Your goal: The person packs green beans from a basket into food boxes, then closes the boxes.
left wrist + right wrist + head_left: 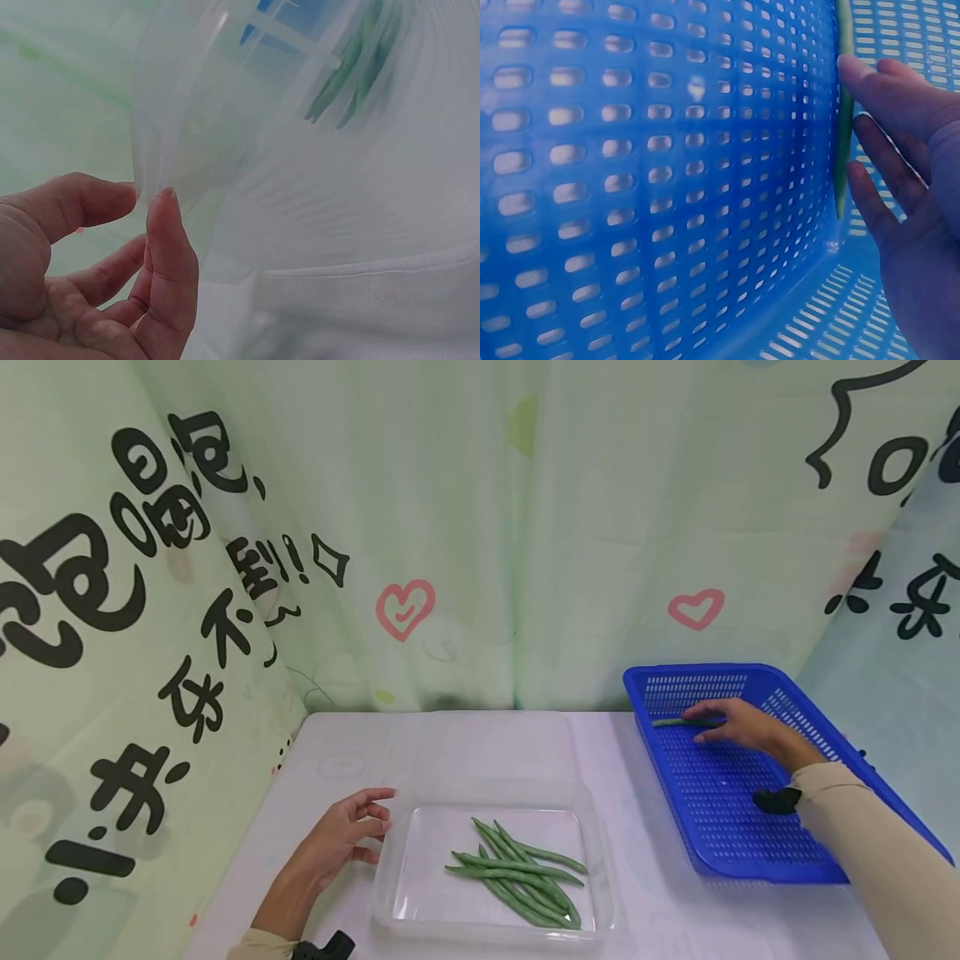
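Green beans [525, 872] lie in a loose pile inside a clear plastic box [386, 893] on the table. My left hand [341, 835] is at the box's left side. In the left wrist view, its thumb [112, 202] and a fingertip [163, 206] pinch the clear rim between them. Over at the right, my right hand [738, 727] reaches into a blue plastic basket [720, 827]. Its fingertips touch a single green bean [843, 165] lying along the basket's far end, the fingers extended rather than curled around it.
A white cloth [322, 743] covers the table under the box and basket. Pale green curtains [525, 568] with black lettering and pink hearts hang behind and to both sides. The basket's perforated walls rise around the right hand.
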Demonstrator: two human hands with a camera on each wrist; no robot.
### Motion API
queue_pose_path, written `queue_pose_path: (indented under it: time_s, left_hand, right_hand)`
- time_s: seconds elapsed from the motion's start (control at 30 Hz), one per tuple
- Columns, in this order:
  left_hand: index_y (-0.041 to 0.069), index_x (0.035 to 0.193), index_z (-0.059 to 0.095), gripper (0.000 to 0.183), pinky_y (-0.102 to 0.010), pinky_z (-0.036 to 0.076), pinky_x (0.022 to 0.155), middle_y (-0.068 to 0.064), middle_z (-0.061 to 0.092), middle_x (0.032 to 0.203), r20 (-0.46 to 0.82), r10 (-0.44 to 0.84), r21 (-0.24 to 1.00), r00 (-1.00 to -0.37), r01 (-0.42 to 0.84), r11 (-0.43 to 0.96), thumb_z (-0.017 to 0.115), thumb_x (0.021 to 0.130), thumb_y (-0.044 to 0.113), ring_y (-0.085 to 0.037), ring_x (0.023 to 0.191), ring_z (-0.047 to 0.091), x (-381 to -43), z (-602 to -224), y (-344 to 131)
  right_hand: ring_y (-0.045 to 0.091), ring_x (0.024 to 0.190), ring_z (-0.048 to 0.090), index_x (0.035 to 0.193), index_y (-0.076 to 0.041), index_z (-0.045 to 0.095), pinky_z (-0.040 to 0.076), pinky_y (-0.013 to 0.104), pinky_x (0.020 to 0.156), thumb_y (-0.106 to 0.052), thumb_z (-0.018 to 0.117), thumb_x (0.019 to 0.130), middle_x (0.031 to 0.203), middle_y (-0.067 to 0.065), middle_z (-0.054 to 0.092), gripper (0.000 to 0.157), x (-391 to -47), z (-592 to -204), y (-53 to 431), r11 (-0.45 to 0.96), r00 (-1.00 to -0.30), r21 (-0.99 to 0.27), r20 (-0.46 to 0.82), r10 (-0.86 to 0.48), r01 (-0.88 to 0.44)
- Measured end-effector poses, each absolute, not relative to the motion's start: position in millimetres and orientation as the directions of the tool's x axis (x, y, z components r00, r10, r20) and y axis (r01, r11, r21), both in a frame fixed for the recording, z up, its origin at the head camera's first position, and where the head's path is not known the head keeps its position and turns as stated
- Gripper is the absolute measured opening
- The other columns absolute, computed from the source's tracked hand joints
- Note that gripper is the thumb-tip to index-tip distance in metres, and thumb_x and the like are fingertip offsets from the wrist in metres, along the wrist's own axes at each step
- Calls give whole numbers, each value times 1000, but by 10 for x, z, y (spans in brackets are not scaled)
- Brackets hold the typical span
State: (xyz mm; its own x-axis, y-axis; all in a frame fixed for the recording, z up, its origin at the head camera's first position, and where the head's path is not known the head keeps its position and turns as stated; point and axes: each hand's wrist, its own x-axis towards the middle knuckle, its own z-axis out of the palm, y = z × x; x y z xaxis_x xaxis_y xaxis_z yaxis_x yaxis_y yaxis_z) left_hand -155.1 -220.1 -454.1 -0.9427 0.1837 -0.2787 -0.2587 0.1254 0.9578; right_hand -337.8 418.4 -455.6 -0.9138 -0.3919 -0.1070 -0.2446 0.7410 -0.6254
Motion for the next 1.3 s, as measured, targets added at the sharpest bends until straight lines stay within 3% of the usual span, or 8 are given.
queue_pose_path:
  time_s: [0.4,0.57,0.7,1.1,1.3]
  left_hand:
    - [-1,148,44,60,-28,57,60,-2,58,102,-286,177,955,-942,-267,127,66,92,5,-21,88,62,-1540,-4548,-2196]
    - [-1,148,44,61,-28,56,60,-2,58,102,-285,175,956,-942,-265,126,67,92,5,-21,87,62,-1529,-4549,-2195]
    - [-1,148,44,60,-28,57,60,-2,57,102,-284,179,956,-942,-264,129,67,92,5,-21,87,62,-1525,-4547,-2198]
    - [0,148,44,61,-28,56,59,-2,58,102,-286,170,955,-943,-266,128,66,92,5,-20,88,61,-1541,-4540,-2202]
    - [1,148,45,60,-29,57,59,-2,58,102,-287,171,955,-943,-266,134,66,92,5,-20,88,61,-1548,-4539,-2202]
  right_hand:
    - [49,117,58,123,5,67,40,69,102,-4,70,93,121,27,66,31,-3339,-4549,4207,806,-932,-542,-104,-346,-239]
    - [30,96,66,112,5,70,56,48,86,1,71,91,105,16,71,22,-3360,-4571,4221,807,-920,-524,-105,-377,-272]
    - [23,90,66,107,4,71,57,36,77,2,72,90,100,11,72,17,-3383,-4585,4236,809,-912,-507,-100,-398,-297]
    - [34,98,67,109,6,72,56,52,84,0,67,93,104,16,73,18,-3308,-4472,4171,821,-894,-447,-96,-437,-353]
    - [31,96,68,110,5,73,58,50,83,-1,68,93,103,14,74,19,-3221,-4360,4141,826,-896,-431,-79,-437,-364]
